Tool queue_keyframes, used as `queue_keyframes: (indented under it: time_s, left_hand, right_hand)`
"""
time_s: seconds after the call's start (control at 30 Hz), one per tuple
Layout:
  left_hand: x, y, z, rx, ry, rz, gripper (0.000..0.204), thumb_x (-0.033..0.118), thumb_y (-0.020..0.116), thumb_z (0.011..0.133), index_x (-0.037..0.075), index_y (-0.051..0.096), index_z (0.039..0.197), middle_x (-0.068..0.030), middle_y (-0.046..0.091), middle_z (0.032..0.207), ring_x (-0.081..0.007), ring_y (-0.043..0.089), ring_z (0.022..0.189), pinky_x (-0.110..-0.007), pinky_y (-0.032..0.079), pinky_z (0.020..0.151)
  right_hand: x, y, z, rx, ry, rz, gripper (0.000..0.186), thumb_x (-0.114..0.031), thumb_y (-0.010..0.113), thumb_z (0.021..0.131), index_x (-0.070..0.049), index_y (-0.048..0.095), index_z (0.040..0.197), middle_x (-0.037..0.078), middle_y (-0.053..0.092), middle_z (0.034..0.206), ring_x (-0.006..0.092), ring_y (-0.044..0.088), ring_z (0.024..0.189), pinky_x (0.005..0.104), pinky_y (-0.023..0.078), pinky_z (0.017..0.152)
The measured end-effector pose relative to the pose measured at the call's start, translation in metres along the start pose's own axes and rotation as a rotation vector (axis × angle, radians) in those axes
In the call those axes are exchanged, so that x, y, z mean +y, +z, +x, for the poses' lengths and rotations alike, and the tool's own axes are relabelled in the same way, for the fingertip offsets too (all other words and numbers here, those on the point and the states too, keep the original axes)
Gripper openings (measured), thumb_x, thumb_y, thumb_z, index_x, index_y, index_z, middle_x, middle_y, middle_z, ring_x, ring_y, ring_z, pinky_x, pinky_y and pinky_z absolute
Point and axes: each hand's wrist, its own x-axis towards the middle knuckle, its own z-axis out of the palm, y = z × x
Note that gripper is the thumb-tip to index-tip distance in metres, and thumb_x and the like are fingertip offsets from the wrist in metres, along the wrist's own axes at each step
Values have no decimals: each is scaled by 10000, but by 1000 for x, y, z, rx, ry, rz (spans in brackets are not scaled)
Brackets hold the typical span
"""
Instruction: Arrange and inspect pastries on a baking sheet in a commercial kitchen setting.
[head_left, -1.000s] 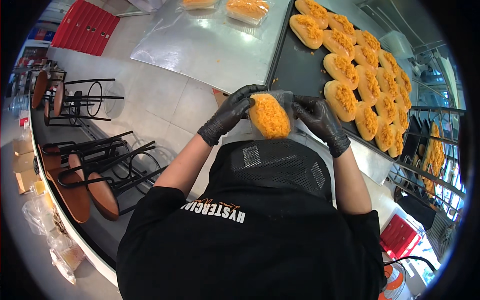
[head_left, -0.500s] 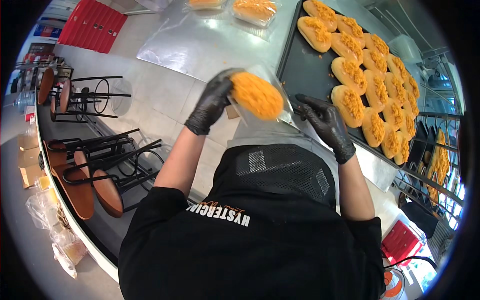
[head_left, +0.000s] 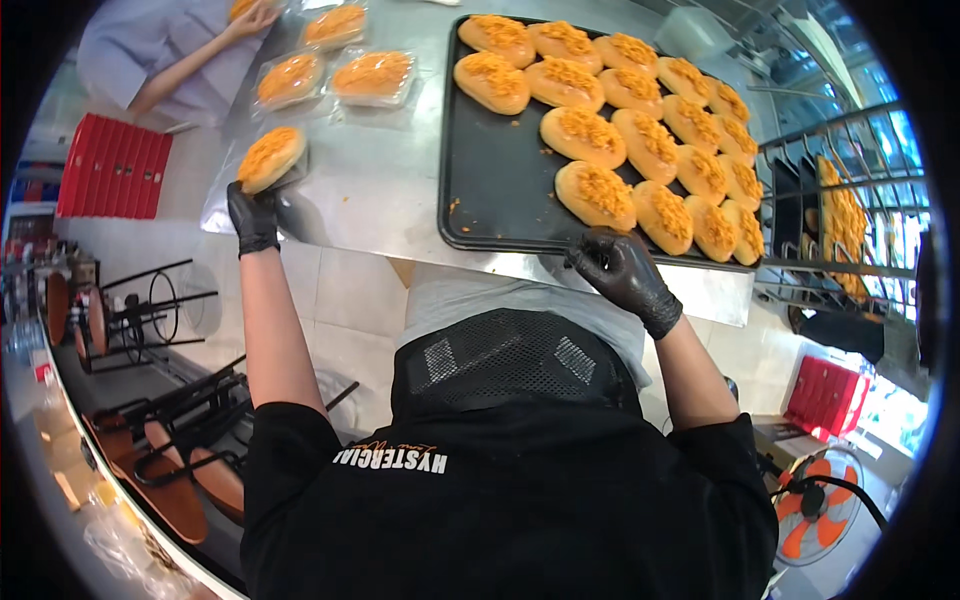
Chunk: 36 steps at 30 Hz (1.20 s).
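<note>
My left hand (head_left: pixel 255 215), in a black glove, grips the near end of an oval bun (head_left: pixel 270 158) with orange shredded topping, over the left part of the metal table. Clear plastic shows at the bun's right side. Three wrapped buns lie beyond it, one being a wrapped bun (head_left: pixel 372 76). My right hand (head_left: pixel 628 283), also black-gloved, is by the front rim of the dark baking tray (head_left: pixel 490 185), close to the nearest topped buns (head_left: pixel 662 215). Its fingers are curled in, and what they hold, if anything, is hidden.
Another person's hand (head_left: pixel 255 18) holds a bun at the far left. Red crates (head_left: pixel 115 165) stand left of the metal table (head_left: pixel 375 150). A wire rack (head_left: pixel 850 190) with trays is at the right. Stools (head_left: pixel 150 450) and an orange-bladed fan (head_left: pixel 820 505) flank me.
My left hand has carried the bun left and forward, from before my body to over the table. My right hand's fingers have curled in near the tray's front. The view has shifted.
</note>
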Motion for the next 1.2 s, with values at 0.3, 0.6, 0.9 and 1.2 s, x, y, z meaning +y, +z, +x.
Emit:
queue_keyframes:
  time_s: [0.3,0.6,0.9,1.2]
  left_hand:
    - [-64,23,-20,-35,-269,-1135,453,368,380,1078,32,519,1347,-137,557,1360,-238,578,1137,-379,450,1002]
    - [114,119,-145,397,472,96,403,110,586,942,-8,513,1320,-159,579,1268,-320,545,1159,-398,411,1035]
    - [221,220,-213,-575,726,81,399,187,682,738,40,690,1110,-177,649,1066,-387,605,940,-445,510,827]
    - [228,237,-206,-754,646,324,467,217,656,756,24,661,1181,-209,635,1081,-415,607,945,-465,522,833]
  right_hand:
    - [63,5,-36,495,170,24,413,-379,639,943,-4,689,1109,141,726,906,313,681,792,371,536,720]
    - [54,13,-31,378,298,49,403,-377,598,945,-16,626,1123,170,702,901,341,663,768,404,506,695]
    - [65,17,-23,337,334,99,395,-350,583,946,-13,607,1150,175,701,947,337,660,794,407,502,714]
    - [56,20,-19,453,196,130,389,-357,587,922,16,611,1029,202,682,889,371,633,761,432,485,690]
